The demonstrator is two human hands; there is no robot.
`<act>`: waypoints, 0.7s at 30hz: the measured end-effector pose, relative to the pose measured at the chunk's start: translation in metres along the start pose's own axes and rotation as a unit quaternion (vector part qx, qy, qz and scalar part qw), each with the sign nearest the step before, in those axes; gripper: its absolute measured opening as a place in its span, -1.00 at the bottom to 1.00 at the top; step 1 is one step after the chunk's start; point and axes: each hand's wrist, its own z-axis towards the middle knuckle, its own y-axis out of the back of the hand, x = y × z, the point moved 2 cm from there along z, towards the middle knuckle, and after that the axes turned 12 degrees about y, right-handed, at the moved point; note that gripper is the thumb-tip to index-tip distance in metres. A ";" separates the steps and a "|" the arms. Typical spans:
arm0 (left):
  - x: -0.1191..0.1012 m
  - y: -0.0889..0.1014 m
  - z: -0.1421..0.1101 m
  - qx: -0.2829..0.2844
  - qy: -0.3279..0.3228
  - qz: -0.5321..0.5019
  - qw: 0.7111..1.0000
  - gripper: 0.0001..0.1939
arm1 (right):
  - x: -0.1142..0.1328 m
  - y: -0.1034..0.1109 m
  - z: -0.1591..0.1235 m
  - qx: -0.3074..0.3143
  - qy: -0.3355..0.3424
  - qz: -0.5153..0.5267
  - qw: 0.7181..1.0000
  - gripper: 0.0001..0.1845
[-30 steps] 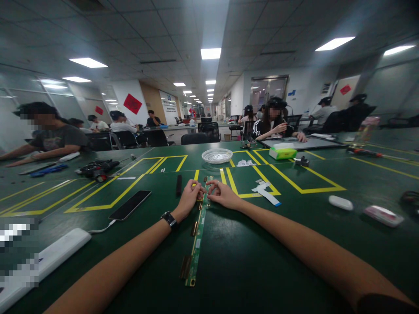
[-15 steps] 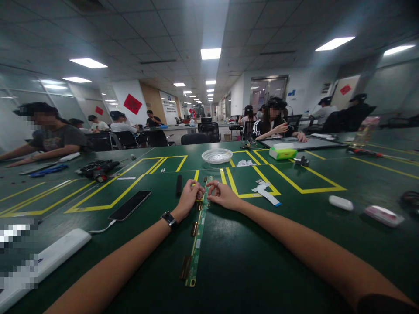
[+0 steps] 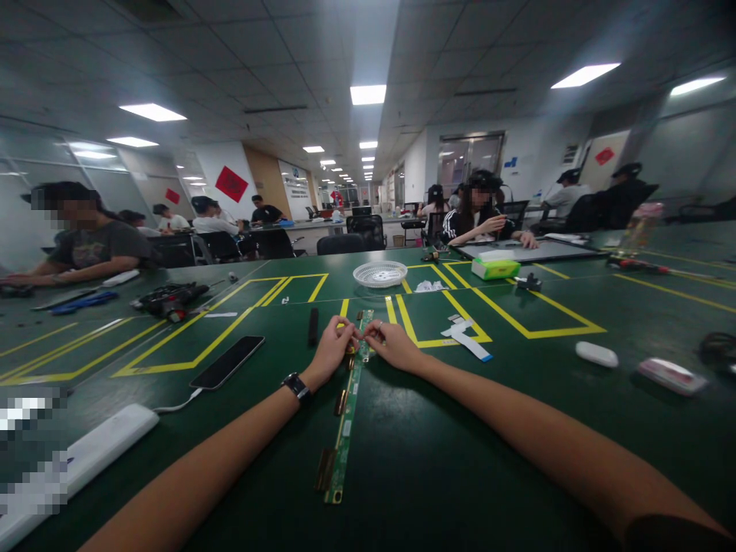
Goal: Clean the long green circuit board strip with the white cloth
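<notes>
A long narrow green circuit board strip lies on the dark green table, running away from me. My left hand, with a black watch on its wrist, rests against the strip's left edge with fingers curled on it. My right hand meets it from the right, fingertips pinched on the strip at the same spot. Small brass-coloured tabs stick out from the strip's left side nearer me.
A black phone on a white cable lies to the left, a white bar nearer me. Ahead are a black stick, a white basket, white ribbon strips and a tissue box. Other people sit around the tables.
Both hands stay on the far part of the strip; the fingertips have drawn slightly closer together. The view has shifted a little.
</notes>
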 end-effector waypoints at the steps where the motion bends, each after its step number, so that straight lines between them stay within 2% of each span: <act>1: 0.001 0.000 0.000 0.000 -0.001 0.002 1.000 -0.69 | -0.001 0.001 0.000 -0.012 -0.006 0.003 1.000 -0.95; 6: 0.004 0.002 0.002 -0.015 -0.007 0.022 1.000 -0.73 | -0.013 0.003 0.001 -0.074 -0.060 0.047 0.994 -0.91; 10: 0.003 0.002 0.001 -0.034 -0.017 0.053 0.998 -0.77 | -0.023 0.001 0.001 -0.098 -0.101 0.103 0.985 -0.86; 21: -0.007 0.001 -0.003 -0.085 -0.044 0.158 0.983 -0.80 | -0.024 0.005 0.003 -0.144 -0.122 0.132 0.973 -0.81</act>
